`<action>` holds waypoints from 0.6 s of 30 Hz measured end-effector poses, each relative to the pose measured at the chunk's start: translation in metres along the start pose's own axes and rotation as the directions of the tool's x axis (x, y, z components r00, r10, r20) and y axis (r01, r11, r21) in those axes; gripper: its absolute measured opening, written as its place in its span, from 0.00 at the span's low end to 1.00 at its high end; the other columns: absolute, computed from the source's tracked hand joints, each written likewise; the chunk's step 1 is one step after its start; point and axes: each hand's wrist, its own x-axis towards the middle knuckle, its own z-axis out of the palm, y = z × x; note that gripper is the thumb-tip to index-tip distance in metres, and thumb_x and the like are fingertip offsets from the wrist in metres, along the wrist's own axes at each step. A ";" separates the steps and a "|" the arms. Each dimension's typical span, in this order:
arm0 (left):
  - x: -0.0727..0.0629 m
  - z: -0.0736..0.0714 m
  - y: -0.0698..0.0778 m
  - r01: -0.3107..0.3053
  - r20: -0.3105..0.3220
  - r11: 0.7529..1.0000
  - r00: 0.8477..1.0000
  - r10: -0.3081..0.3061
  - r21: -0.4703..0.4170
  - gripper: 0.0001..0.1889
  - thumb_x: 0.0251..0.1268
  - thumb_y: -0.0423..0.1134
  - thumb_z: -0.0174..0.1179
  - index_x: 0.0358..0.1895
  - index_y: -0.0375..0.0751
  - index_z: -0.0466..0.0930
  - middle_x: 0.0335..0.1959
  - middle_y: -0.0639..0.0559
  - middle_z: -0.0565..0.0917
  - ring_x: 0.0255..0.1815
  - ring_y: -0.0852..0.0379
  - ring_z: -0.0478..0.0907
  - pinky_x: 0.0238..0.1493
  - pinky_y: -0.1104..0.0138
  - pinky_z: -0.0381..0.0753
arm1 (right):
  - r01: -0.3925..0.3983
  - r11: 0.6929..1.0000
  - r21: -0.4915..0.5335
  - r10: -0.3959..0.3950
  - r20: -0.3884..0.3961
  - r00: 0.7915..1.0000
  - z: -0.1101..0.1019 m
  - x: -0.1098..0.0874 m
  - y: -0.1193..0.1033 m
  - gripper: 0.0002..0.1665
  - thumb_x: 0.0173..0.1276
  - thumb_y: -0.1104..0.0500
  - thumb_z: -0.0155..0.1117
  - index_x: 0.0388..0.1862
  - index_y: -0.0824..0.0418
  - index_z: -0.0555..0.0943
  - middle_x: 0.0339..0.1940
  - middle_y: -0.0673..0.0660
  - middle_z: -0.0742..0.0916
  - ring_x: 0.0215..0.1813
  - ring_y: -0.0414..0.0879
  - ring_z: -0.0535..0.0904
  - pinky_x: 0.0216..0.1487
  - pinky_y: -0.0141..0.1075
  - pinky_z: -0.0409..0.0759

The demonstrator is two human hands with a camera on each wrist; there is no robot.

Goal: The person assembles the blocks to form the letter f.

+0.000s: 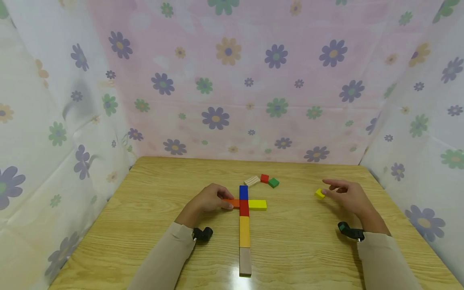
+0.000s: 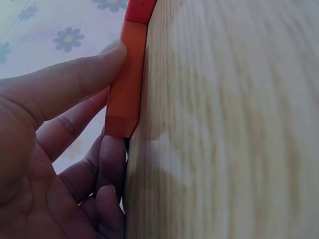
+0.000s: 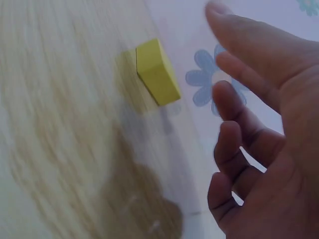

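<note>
My left hand (image 1: 212,198) pinches an orange block (image 1: 235,204) between thumb and fingers. In the left wrist view, this orange block (image 2: 128,84) lies on the table, its far end against a red block (image 2: 141,9). From above, the red block (image 1: 244,208) is the middle of a flat cross. A blue block (image 1: 243,192) lies beyond it, a yellow block (image 1: 257,205) to its right, and an amber block (image 1: 244,231) and pale wooden block (image 1: 245,259) toward me. My right hand (image 1: 349,197) hovers by a small yellow block (image 3: 159,74), fingers apart from it, holding nothing.
Behind the cross lie a natural wood block (image 1: 251,181), a small red block (image 1: 265,178) and a small green block (image 1: 273,183). Flowered cloth (image 1: 246,100) hangs around the back and sides of the wooden table (image 1: 297,241).
</note>
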 end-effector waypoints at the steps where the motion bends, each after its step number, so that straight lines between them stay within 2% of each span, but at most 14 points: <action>1: 0.000 0.000 0.000 0.002 0.000 1.000 1.000 -0.002 0.000 0.09 0.61 0.39 0.75 0.44 0.49 0.91 0.41 0.56 0.86 0.44 0.54 0.78 0.52 0.60 0.77 | -0.008 1.000 0.002 0.008 0.007 1.000 0.000 0.000 0.002 0.39 0.69 0.34 0.68 0.72 0.53 0.78 0.57 0.61 0.84 0.45 0.47 0.79 0.33 0.37 0.78; 8: 0.001 -0.002 -0.001 0.001 -0.002 1.000 1.000 -0.001 -0.005 0.09 0.62 0.39 0.75 0.45 0.49 0.91 0.42 0.55 0.87 0.44 0.54 0.78 0.52 0.60 0.78 | -0.003 1.000 -0.004 0.004 0.106 0.994 0.002 0.002 0.006 0.40 0.68 0.37 0.71 0.73 0.55 0.77 0.52 0.60 0.85 0.45 0.47 0.81 0.38 0.36 0.80; 12: 0.001 -0.002 -0.002 -0.001 0.001 1.000 1.000 0.001 -0.008 0.09 0.62 0.40 0.75 0.44 0.49 0.91 0.42 0.56 0.87 0.44 0.54 0.78 0.53 0.60 0.78 | 0.006 1.000 -0.028 -0.003 0.125 0.992 0.003 0.002 0.008 0.40 0.68 0.38 0.72 0.73 0.57 0.77 0.51 0.59 0.85 0.46 0.48 0.81 0.40 0.36 0.80; 18: 0.000 0.000 0.000 0.010 -0.001 1.000 1.000 -0.010 -0.018 0.09 0.61 0.40 0.76 0.44 0.50 0.91 0.43 0.56 0.86 0.45 0.54 0.78 0.55 0.58 0.78 | 0.023 0.999 -0.045 -0.017 0.126 0.992 0.005 0.001 0.007 0.39 0.68 0.39 0.72 0.71 0.58 0.79 0.48 0.58 0.85 0.43 0.47 0.81 0.37 0.35 0.79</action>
